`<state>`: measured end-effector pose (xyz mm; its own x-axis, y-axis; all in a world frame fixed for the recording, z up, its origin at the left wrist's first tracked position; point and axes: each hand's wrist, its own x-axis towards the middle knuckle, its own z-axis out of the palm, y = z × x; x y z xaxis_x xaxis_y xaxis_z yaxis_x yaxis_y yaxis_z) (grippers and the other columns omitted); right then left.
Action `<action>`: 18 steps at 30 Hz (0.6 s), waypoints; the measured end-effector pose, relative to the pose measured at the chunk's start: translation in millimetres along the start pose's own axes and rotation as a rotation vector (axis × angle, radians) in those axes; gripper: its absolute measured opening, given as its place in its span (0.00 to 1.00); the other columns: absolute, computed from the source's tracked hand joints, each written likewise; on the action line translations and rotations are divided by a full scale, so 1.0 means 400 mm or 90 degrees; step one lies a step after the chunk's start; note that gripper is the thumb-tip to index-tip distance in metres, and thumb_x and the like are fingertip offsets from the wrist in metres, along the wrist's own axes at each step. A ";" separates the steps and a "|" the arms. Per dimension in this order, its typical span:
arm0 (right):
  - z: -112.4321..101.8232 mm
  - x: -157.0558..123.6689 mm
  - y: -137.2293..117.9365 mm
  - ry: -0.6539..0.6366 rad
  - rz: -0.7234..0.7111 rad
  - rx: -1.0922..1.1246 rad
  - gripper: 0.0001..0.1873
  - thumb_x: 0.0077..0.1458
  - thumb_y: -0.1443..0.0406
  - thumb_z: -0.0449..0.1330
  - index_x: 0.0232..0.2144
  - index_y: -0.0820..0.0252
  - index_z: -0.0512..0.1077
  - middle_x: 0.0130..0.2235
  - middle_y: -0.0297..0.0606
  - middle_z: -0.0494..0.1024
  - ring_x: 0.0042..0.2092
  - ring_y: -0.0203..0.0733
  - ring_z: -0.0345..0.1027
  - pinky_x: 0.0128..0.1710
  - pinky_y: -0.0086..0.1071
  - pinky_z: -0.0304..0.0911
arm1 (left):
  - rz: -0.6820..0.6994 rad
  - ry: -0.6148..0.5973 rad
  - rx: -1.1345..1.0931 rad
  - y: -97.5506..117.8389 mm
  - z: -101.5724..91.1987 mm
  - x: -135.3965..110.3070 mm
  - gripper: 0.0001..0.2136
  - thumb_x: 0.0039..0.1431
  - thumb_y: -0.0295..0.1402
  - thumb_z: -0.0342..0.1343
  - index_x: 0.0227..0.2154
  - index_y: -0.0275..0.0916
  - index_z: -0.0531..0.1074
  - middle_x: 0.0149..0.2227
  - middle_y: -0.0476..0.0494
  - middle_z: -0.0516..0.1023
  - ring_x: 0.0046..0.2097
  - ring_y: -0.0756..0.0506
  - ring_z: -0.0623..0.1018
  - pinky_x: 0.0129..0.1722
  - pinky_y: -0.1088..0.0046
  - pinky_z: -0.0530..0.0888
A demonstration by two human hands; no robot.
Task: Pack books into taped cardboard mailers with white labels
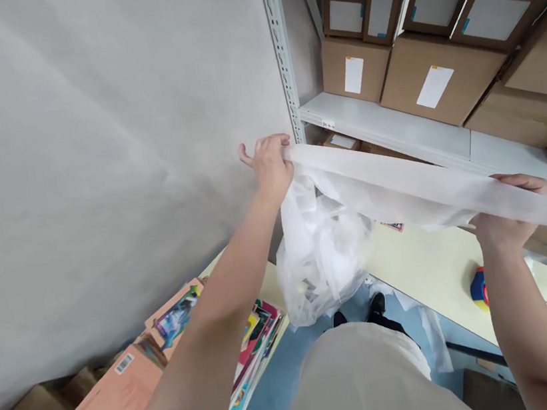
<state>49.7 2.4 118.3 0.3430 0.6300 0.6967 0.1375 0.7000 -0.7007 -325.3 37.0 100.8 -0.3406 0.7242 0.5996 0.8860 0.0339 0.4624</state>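
A translucent white plastic bag (pixel 325 252) hangs before me, with crumpled white scraps bunched in its lower left part. Its long flat top edge is stretched tight between my two hands. At the left end, my left hand (pixel 272 161) grips the edge near the wall and the shelf post, with its thumb sticking out to the side. My right hand (pixel 511 211) pinches the other end, thumb below and fingers over the top. The bottom of the bag hangs above the blue floor, close to my shirt.
A pale yellow table (pixel 426 259) runs behind the bag, with a blue, red and yellow round item (pixel 478 287) on it. Colourful booklets (pixel 256 342) and a pink packet (pixel 120 400) lie at left. Cardboard boxes (pixel 438 79) fill the metal shelf (pixel 383 120). White scraps (pixel 437 338) lie on the floor.
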 end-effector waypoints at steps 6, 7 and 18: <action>-0.055 -0.015 0.063 0.109 -0.030 -0.064 0.20 0.40 0.54 0.69 0.30 0.54 0.64 0.33 0.31 0.69 0.36 0.39 0.67 0.43 0.42 0.66 | 0.006 -0.064 0.035 -0.008 -0.042 0.046 0.14 0.51 0.17 0.46 0.35 0.41 0.69 0.42 0.48 0.75 0.49 0.45 0.71 0.62 0.51 0.49; -0.062 -0.009 0.066 0.130 -0.034 -0.048 0.21 0.39 0.53 0.69 0.29 0.54 0.64 0.32 0.30 0.68 0.35 0.38 0.66 0.42 0.41 0.66 | -0.016 -0.043 0.028 -0.009 -0.044 0.052 0.13 0.52 0.18 0.47 0.35 0.41 0.69 0.43 0.47 0.74 0.49 0.44 0.71 0.61 0.54 0.53; -0.267 0.047 0.143 0.233 0.223 -0.072 0.17 0.39 0.58 0.67 0.26 0.57 0.64 0.28 0.28 0.67 0.30 0.34 0.63 0.36 0.34 0.62 | -0.061 -0.101 0.097 0.134 -0.039 0.115 0.11 0.50 0.23 0.52 0.35 0.42 0.75 0.46 0.40 0.76 0.58 0.32 0.66 0.59 0.35 0.46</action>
<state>163.3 18.2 75.0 0.6860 0.6473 0.3322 0.0492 0.4142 -0.9089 -298.3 61.3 163.3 -0.3821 0.8115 0.4421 0.8936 0.2025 0.4006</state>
